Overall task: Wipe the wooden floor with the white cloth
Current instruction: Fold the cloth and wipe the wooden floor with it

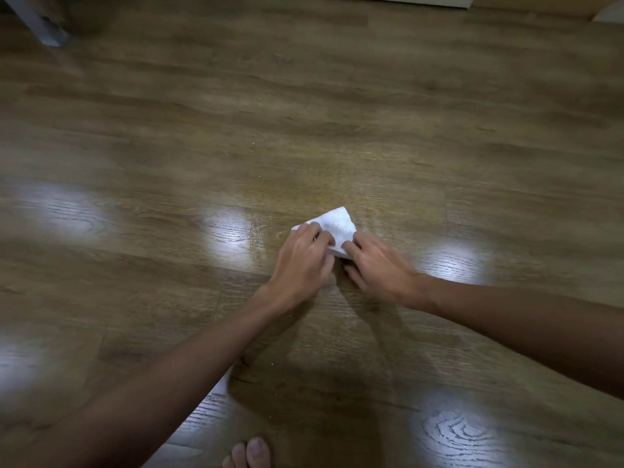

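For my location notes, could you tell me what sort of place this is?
Probably a room in a home: wood-look plank floor under ceiling-light glare, a grey furniture leg, and bare toes. Both hands press a white cloth to it.

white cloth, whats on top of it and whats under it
Both hands press on the white cloth: left hand on its left edge, right hand on its near right corner. It lies on the wooden floor; the boards directly beneath are hidden.
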